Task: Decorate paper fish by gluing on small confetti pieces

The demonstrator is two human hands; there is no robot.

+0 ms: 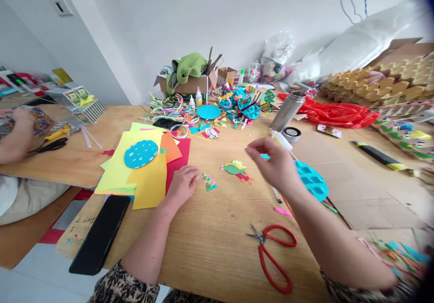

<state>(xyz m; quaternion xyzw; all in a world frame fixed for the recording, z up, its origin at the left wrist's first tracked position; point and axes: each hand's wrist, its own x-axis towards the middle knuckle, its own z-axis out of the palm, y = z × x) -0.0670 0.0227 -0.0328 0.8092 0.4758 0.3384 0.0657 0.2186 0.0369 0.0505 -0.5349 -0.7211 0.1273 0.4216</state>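
My left hand (183, 184) rests on the wooden table, fingers loosely extended, just left of a small pile of colourful paper bits (209, 182). Raised above the table, my right hand (273, 160) has thumb and fingertips pinched together; anything between them is too small to make out. Between my hands lie overlapping paper fish cutouts (235, 169) in green, yellow and red. Partly behind my right forearm is a blue disc with cut-out windows (313, 182). A white glue bottle (281, 140) shows behind my right hand. Red-handled scissors (271, 244) lie open nearer me.
Coloured paper sheets (149, 190) carry a blue spotted oval (140, 153) on the left, near a black phone (101, 235). A steel flask (287, 111), craft pieces and a box (185, 83) stand behind. Cardboard (369, 181) and a utility knife (379, 154) lie right. Another person's arm (18, 133) is far left.
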